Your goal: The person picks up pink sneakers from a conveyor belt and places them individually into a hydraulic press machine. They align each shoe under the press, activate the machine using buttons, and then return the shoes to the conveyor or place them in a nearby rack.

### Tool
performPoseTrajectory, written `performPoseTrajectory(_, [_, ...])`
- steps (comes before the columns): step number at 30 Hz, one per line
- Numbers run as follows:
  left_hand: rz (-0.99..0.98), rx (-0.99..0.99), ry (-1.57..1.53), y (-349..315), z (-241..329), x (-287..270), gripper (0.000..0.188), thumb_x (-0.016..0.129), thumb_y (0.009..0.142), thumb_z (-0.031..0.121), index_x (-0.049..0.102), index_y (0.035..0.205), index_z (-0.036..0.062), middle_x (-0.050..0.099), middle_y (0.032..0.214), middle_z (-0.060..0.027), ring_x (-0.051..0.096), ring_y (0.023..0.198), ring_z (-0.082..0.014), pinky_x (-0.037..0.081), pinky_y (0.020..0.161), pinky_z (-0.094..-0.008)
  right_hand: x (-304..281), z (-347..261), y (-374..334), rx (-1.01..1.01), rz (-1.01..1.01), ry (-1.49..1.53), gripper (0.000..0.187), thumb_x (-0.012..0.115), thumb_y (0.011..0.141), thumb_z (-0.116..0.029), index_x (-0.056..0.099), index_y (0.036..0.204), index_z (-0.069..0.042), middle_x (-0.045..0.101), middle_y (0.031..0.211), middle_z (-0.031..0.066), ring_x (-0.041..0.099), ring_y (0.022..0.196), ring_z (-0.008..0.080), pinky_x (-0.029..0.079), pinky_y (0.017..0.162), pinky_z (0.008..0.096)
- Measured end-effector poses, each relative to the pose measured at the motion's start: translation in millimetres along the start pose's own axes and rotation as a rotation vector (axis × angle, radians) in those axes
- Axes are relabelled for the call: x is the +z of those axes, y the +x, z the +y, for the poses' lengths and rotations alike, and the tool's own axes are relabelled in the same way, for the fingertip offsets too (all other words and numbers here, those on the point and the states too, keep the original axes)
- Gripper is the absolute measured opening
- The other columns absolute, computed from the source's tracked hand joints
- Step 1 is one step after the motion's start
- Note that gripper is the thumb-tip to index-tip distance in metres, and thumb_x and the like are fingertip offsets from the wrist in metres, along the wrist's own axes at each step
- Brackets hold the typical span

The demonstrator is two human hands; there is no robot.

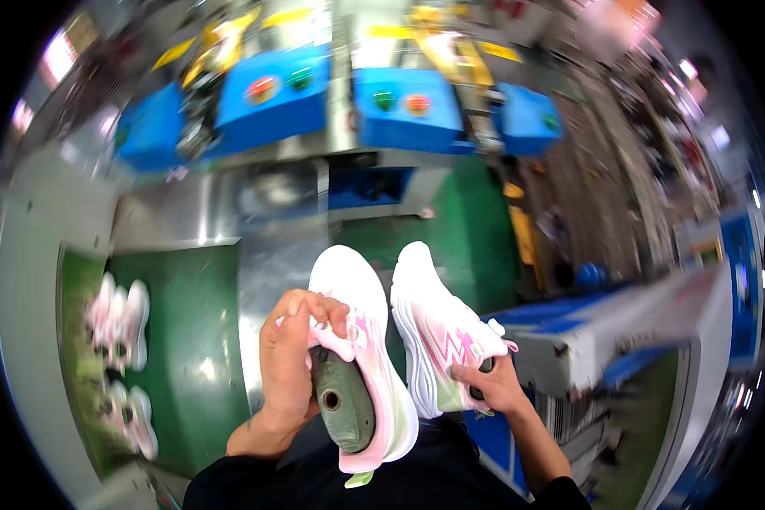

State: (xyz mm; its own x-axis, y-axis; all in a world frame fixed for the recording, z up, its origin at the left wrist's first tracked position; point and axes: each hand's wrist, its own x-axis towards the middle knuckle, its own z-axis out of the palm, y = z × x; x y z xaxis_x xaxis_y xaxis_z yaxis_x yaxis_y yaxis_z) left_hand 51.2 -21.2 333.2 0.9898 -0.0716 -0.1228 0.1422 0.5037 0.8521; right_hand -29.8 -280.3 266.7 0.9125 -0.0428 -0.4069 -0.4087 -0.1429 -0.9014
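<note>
My left hand is closed on a pink and white sneaker at its tongue and collar. A dark green shoe last with a round hole in its top fills this sneaker's opening. My right hand grips a second pink and white sneaker at the heel end, thumb on its side. That one is tilted so its side and thick white sole show; something dark sits in its opening, mostly hidden by my hand. Both sneakers point away from me, side by side and slightly apart at the toes.
Ahead stands a machine with blue control boxes carrying red and green buttons. A metal surface lies below it. Several more sneakers stand at the left on a green surface. A white and blue machine frame is at the right.
</note>
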Motion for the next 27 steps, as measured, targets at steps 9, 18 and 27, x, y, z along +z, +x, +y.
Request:
performPoseTrajectory(9, [-0.489, -0.372, 0.066, -24, -60, 165, 0.036, 0.036, 0.101, 0.033, 0.046, 0.081, 0.0047, 0.053, 0.073, -0.0083, 0.05, 0.082, -0.0183, 0.039, 0.087, -0.0333, -67, -2, -188, -0.147, 0.551, 0.674, 0.067, 0.078, 0.07, -0.01, 0.046, 0.128, 0.004, 0.057, 0.117, 0.0091, 0.054, 0.107, 0.0164, 0.042, 0.094, 0.0326])
performPoseTrajectory(18, [-0.816, -0.504, 0.146, -27, -97, 201, 0.032, 0.038, 0.1, 0.029, 0.045, 0.081, 0.0051, 0.053, 0.074, -0.0085, 0.047, 0.074, -0.0149, 0.039, 0.075, -0.0283, -20, 47, -230, -0.092, 1.01, 0.467, 0.059, 0.077, 0.073, -0.019, 0.052, 0.121, 0.004, 0.06, 0.113, 0.0106, 0.056, 0.103, 0.0183, 0.043, 0.093, 0.0337])
performPoseTrajectory(27, [-0.848, -0.337, 0.288, 48, -106, 132, 0.03, 0.039, 0.098, 0.024, 0.046, 0.078, 0.0038, 0.05, 0.071, -0.0069, 0.048, 0.079, -0.0179, 0.037, 0.09, -0.0359, -35, -64, -185, 0.313, 0.761, -0.117, 0.053, 0.072, 0.075, -0.039, 0.061, 0.109, 0.0, 0.065, 0.092, 0.0188, 0.063, 0.081, 0.0294, 0.049, 0.077, 0.0351])
